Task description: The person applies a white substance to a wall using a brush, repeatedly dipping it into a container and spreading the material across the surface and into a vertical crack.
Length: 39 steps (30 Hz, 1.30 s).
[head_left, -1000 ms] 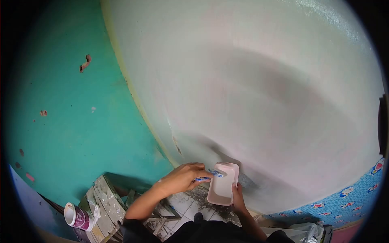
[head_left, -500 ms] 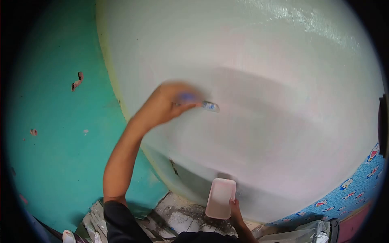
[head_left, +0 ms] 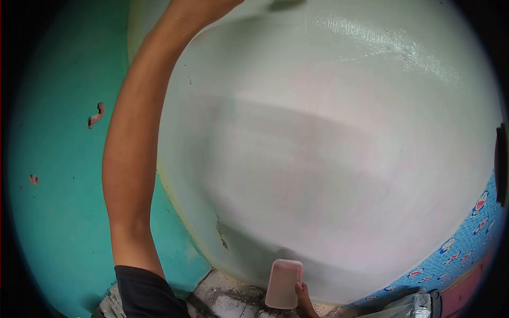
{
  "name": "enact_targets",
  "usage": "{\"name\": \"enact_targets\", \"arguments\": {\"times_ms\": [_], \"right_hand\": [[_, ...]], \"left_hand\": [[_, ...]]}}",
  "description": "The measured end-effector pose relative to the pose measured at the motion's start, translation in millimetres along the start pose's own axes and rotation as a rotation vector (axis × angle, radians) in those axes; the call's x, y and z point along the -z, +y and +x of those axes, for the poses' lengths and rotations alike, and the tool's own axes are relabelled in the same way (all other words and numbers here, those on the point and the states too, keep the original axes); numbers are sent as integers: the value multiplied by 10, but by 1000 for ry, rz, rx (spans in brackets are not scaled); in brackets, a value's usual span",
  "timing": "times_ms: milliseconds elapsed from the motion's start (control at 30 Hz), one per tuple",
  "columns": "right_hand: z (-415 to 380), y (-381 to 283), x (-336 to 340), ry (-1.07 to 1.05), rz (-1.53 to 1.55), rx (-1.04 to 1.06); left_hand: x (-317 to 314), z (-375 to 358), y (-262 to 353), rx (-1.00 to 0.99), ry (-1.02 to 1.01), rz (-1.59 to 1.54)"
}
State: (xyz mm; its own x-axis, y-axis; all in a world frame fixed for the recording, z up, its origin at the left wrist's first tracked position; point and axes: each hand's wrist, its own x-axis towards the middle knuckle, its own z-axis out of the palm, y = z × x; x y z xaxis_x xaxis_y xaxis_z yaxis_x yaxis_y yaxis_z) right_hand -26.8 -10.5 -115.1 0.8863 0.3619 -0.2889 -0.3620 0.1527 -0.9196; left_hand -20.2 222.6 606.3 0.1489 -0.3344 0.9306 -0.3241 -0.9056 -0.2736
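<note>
At the top edge, my left hand (head_left: 217,6) is partly cut off by the frame, its arm stretched up along the corner of the room. What looks like a paintbrush (head_left: 286,5), blurred, extends from it against the pale wall (head_left: 297,159); the fingers themselves are out of sight. Low in the view, my right hand (head_left: 304,298) is closed on the side of a shallow, pale pink plastic tray (head_left: 283,286). The tray is tilted so that its inside shows, in front of the wall's lower part. A glossy, wet-looking streak (head_left: 392,40) shines on the upper wall.
To the left stands a green wall (head_left: 63,148) with chipped spots (head_left: 95,116). Blue patterned wallpaper (head_left: 445,249) covers the lower right. Clear plastic sheeting (head_left: 408,307) lies at bottom right, and a stained floor (head_left: 228,297) shows below.
My left hand has risen with the paintbrush from mid-wall to the top edge. The tray and my right hand appear lower in the view, which has tilted slightly upward.
</note>
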Motion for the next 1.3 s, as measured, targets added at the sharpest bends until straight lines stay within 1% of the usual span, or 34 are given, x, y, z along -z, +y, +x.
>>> {"name": "enact_targets", "arguments": {"times_ms": [33, 67, 167, 267, 300, 333, 367, 400, 433, 533, 567, 600, 667, 767, 800, 867, 933, 967, 1033, 1100, 1233, 1300], "right_hand": [[13, -1, -22, 2, 3, 11], [-1, -7, -37, 5, 17, 9], [-234, -277, -188, 0, 46, -8], [-301, -350, -216, -16, 62, -27], [-309, -351, -193, -5, 66, -46], [-311, -353, -161, 7, 68, -65], [-281, -310, -115, 7, 61, -51], [-243, -219, -49, 7, 52, -39], [-232, -169, 10, 8, 43, -29], [-306, -294, 39, 19, 28, -41], [-272, -264, 75, 24, 15, -42], [-235, -197, 131, 28, -1, -44], [-224, -146, 188, 35, -16, -54], [-231, -157, 212, 17, -4, -84], [-252, -203, 212, -3, 0, -103], [-271, -329, 167, -18, 6, -149], [-340, -480, 87, -8, 6, -215], [-343, -460, 87, -25, 12, -196], [-322, -394, 110, -53, 26, -153], [-257, -282, 166, -68, 6, -154], [-199, -216, 177, -68, 3, -116], [-225, -253, 202, -51, -4, -127]], "left_hand": [[-62, 47, -100, -102, 136, -22], [-132, 45, -202, -217, 210, -10], [-288, -210, -180, -142, 81, 18], [-680, -805, -303, -383, 235, 189], [-754, -1098, -217, -381, 239, 233], [-843, -1409, -175, -396, 222, 181], [-909, -1745, -82, -358, 154, 185], [-962, -2070, 26, -361, 126, 188], [-1025, -2417, 133, -309, 105, 122], [-1154, -3512, 425, -262, -69, 14], [-1119, -3748, 592, -234, -130, 23], [-1164, -3994, 702, -234, -108, 3], [-1155, -4387, 921, -177, -162, -3], [-1060, -4801, 1143, -42, -336, -97], [-1042, -4849, 1163, 28, -417, -183], [-1016, -4880, 1149, 161, -580, -348], [-1034, -4657, 990, 229, -604, -410], [-1057, -4486, 882, 268, -612, -441], [-1030, -3960, 691, 331, -564, -535], [-965, -3384, 514, 311, -635, -532], [-789, -2283, 278, 211, -636, -572], [-624, -1679, 191, 150, -617, -460]]}}
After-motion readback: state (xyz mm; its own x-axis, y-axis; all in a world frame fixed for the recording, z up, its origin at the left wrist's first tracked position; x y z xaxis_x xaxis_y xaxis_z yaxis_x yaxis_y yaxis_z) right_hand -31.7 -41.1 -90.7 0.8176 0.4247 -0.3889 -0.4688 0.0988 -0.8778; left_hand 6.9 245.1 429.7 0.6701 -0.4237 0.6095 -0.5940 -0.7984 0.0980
